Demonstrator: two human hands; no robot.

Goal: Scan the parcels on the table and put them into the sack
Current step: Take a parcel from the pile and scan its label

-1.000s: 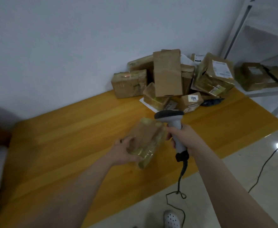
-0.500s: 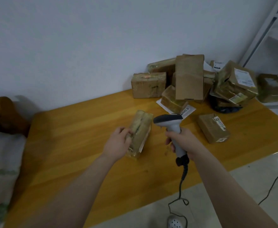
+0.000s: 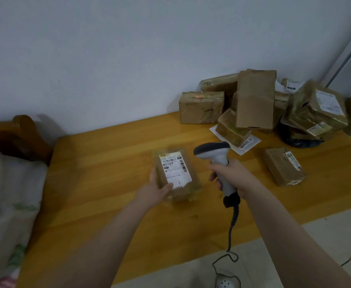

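My left hand [image 3: 157, 189] grips a small brown taped parcel [image 3: 191, 185] just above the wooden table [image 3: 99, 183], its white shipping label [image 3: 175, 168] turned up toward me. My right hand [image 3: 231, 175] is closed around the handle of a grey barcode scanner [image 3: 212, 149], whose head points left at the parcel from a short distance. A white sack [image 3: 6, 204] with green print bulges at the left edge of the table.
Several brown parcels are heaped [image 3: 255, 100] at the table's back right against the wall. One small parcel [image 3: 283, 169] lies alone to the right of the scanner. The scanner's cable [image 3: 231, 229] hangs to the tiled floor. A wooden chair back [image 3: 14, 134] stands behind the sack.
My left hand has turned the parcel from edge-on to label-up. The view has swung left, bringing the sack further into sight. The scanner stays pointed at the parcel.
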